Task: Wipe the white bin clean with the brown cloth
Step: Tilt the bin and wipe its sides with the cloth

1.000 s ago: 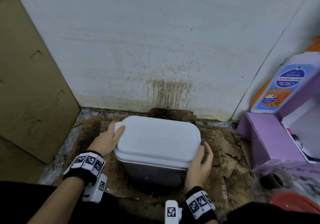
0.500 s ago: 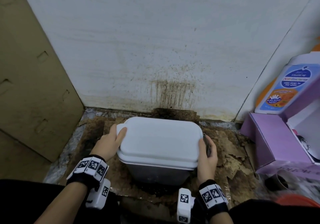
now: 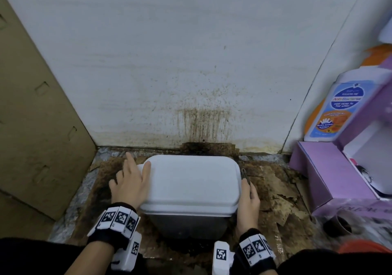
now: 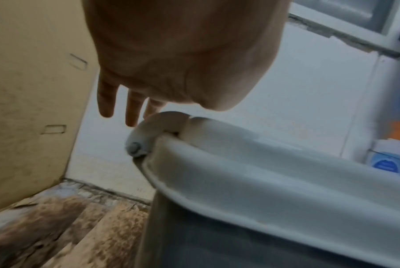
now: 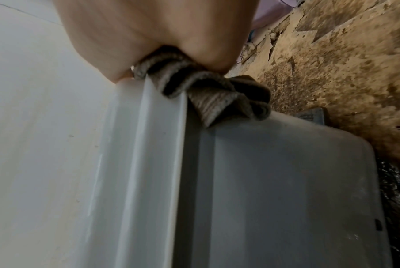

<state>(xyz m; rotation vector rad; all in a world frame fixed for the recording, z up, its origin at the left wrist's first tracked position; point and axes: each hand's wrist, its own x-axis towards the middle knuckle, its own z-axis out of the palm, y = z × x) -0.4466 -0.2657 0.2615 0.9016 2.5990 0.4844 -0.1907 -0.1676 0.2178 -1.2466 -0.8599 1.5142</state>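
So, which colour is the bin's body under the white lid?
Grey; the bin's body shows best in the right wrist view.

Both forearms are bare, with dark sleeves showing only at the bottom edge of the head view. The left hand (image 3: 131, 184) wears a black wristband (image 3: 113, 224) fronted by a row of white square tiles printed with black coded patterns. Below it hangs a white, rounded camera unit (image 3: 129, 253) with another coded square on its side. The right hand (image 3: 248, 206) has the same: a black band (image 3: 255, 250) with patterned white tiles and a white box (image 3: 221, 258) carrying one coded marker.
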